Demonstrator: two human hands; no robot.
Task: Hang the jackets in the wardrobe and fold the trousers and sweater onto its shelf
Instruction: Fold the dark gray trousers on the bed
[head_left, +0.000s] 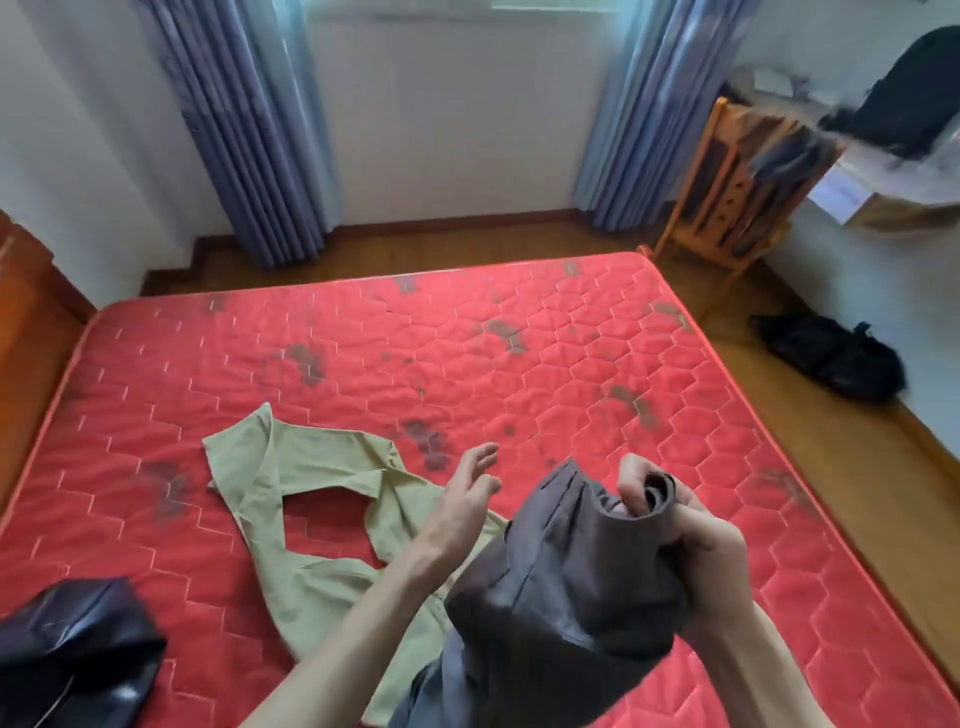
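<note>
Red quilted fabric is covering the mattress (467, 353), which is filling most of the view and serving as the landmark here. A person is standing at the mattress's near edge. Their right hand (691, 525) is gripping a bunched edge of a grey garment (561, 582), fingers curled tightly round the cloth, holding it up above the near right part of the mattress. It is probably a jacket or trousers, though I cannot tell which. Their left hand (462, 499) is hovering just left of the garment, fingers spread and holding nothing. An olive garment (311, 519) is lying flat on the mattress's near middle, and a shiny black jacket (72, 654) is resting at its near left corner. No wardrobe is showing.

The risk, as I judge it: one hand is carrying the whole bundle by a crumpled edge, so the cloth could slip loose, or its hanging end could snag and drag the olive garment off the mattress.
</note>
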